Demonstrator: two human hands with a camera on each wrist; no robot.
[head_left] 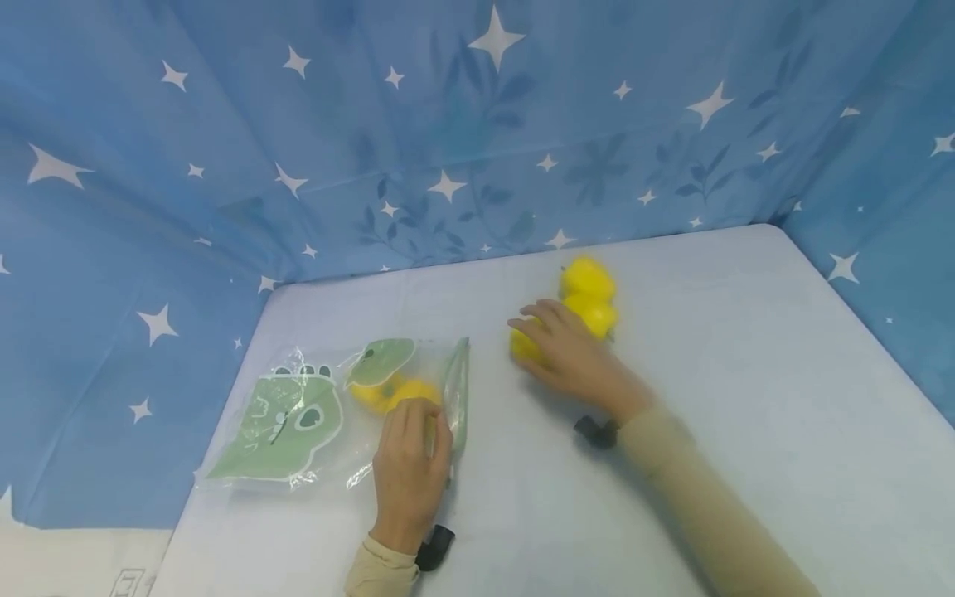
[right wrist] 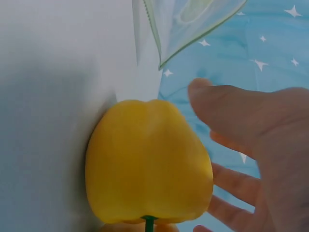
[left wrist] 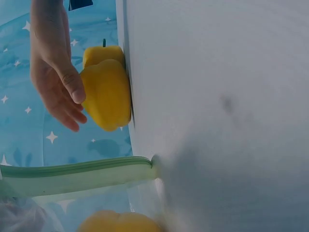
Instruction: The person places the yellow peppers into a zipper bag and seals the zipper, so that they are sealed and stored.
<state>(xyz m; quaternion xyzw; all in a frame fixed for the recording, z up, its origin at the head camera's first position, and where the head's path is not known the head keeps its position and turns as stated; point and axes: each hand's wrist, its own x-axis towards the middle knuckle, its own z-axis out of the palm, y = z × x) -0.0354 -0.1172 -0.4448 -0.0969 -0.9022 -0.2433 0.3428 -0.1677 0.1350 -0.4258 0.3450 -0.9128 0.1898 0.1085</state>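
Observation:
In the head view my left hand is at the open end of a clear zip bag with green dinosaur prints. Its curled fingers grip the bag near the green zip strip. Yellow bell peppers show through the plastic beside those fingers. Farther right, my right hand reaches over a yellow bell pepper on the table. The right wrist view shows that pepper with its green stem toward the camera, thumb and fingers spread along one side of it.
Two more yellow bell peppers sit just behind the right hand, one close against the other. The white table ends at a blue star-patterned curtain at the back and sides.

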